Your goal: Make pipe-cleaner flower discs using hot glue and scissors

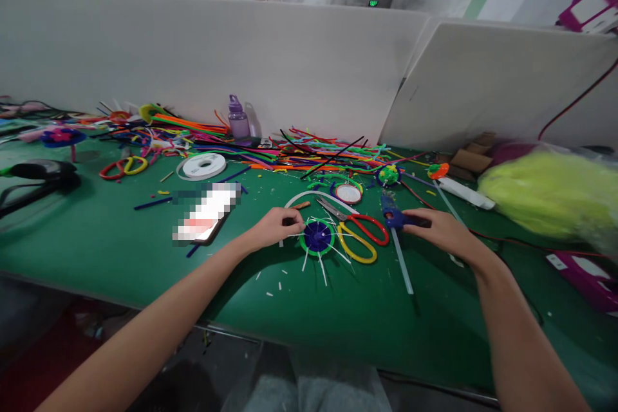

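A round blue piece with a green rim (317, 237) lies on the green table, thin white strips fanning out from it. At its left edge, my left hand (277, 226) is closed in a pinch on one of these white strips. My right hand (437, 232) grips the handle of a blue hot glue gun (393, 217). From the gun's back a translucent glue stick (404, 267) sticks out toward me. Between the round piece and the gun lie scissors (364, 238) with one red and one yellow handle loop. A white ribbon (309, 195) curves behind the round piece.
Colourful pipe cleaners (309, 158) are heaped along the back, beside a purple bottle (238, 119). To the left are a phone (207, 214), a ribbon spool (205, 166) and more scissors (123, 167). A bag of yellow-green material (535, 190) sits at right, near cords.
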Demonstrator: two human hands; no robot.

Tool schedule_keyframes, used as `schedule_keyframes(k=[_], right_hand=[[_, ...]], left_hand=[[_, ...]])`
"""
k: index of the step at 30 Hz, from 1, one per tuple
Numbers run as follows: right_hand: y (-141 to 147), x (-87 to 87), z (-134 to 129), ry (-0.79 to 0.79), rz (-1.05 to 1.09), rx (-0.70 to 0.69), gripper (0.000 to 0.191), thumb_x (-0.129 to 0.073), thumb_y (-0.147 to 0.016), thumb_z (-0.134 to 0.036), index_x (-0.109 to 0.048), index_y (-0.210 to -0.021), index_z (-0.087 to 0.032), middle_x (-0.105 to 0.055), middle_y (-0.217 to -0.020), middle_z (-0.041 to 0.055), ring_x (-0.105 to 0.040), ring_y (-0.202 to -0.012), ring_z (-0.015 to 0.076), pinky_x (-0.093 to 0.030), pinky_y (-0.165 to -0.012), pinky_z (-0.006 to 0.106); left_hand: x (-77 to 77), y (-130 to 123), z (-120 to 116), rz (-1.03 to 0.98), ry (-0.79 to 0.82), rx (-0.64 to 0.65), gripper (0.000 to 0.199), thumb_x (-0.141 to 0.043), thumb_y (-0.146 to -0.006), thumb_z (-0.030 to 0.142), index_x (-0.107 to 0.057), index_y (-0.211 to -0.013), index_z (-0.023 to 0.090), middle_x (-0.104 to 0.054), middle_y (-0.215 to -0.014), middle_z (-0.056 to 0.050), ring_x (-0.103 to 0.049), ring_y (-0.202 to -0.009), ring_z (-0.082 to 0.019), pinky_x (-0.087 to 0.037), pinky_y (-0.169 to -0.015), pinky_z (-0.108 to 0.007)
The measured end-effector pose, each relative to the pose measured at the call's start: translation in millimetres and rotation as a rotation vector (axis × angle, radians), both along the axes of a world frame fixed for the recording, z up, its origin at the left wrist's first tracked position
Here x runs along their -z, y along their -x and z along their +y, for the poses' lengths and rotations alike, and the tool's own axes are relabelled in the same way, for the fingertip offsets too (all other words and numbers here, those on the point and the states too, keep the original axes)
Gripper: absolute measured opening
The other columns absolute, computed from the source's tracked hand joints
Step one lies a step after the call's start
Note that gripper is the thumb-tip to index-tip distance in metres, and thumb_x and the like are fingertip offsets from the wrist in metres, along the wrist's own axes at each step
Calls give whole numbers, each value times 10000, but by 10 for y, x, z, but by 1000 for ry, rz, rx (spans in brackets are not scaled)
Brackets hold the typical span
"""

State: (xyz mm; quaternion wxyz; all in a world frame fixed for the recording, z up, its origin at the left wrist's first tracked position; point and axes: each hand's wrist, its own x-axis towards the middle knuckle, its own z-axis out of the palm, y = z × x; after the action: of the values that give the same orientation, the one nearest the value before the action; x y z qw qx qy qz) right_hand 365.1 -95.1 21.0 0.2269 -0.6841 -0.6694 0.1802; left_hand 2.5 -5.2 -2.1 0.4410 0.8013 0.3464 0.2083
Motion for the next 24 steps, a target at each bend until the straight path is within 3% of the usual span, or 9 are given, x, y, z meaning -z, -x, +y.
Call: schedule_keyframes(k=[6, 11, 15, 18, 20, 22, 24], right_hand=[[-169, 168, 69, 12, -141, -127, 452, -596, -732, -496, -663, -1052, -184, -631, -1095, 104, -577, -1004, 284, -420, -894, 400], [-212, 253, 109, 31, -169, -122, 448, -590, -717, -453, -662, -1061, -177, -609, -1074, 115, -581, -988, 268, -459, -857, 387], [-251, 293, 92, 54, -233, -122, 468, -580, -707, -374, -635, -1119, -159, -594, -1137, 125, -567, -1041, 271, -428, -921, 390], [-244, 241, 58, 11, -285, -57, 490, -548, -728, -332, -594, -1177, -141, -577, -1199, 134, -544, -1091, 283, -410, -938, 394], [-163, 159, 53, -99, -296, 30, 439, -508, -761, -316, -608, -1148, -135, -593, -1177, 133, -563, -1058, 278, -426, -906, 387], [13, 53, 80, -229, -272, 90, 360, -479, -791, -306, -643, -1067, -143, -633, -1093, 116, -607, -947, 248, -455, -840, 355], [287, -51, 136, -301, -224, 45, 292, -484, -809, -304, -660, -997, -167, -664, -994, 80, -622, -841, 207, -467, -778, 318]], left_hand=[[-8, -5, -10, -3, 14, -6, 198, -546, -768, 304, -560, -682, 126, -499, -609, 12, -426, -579, -89, -317, -562, -212], [13, 0, 12, -6, 12, -8, 170, -530, -753, 272, -556, -668, 127, -484, -606, 20, -412, -577, -85, -309, -557, -208], [44, 13, 35, -7, 13, -13, 138, -508, -732, 230, -540, -645, 128, -449, -593, 30, -383, -562, -79, -289, -542, -204], [51, 16, 36, -9, 14, -6, 124, -498, -726, 218, -540, -654, 126, -451, -596, 29, -380, -565, -81, -286, -540, -203], [43, 16, 32, -4, 11, -2, 127, -495, -725, 217, -542, -653, 123, -454, -590, 28, -380, -562, -81, -286, -538, -201], [30, 17, 26, 3, 3, 9, 131, -492, -724, 217, -547, -653, 120, -465, -594, 25, -384, -565, -82, -292, -543, -200], [15, 21, 20, 11, -10, 16, 132, -490, -720, 213, -553, -653, 118, -475, -602, 22, -388, -569, -83, -299, -549, -201]])
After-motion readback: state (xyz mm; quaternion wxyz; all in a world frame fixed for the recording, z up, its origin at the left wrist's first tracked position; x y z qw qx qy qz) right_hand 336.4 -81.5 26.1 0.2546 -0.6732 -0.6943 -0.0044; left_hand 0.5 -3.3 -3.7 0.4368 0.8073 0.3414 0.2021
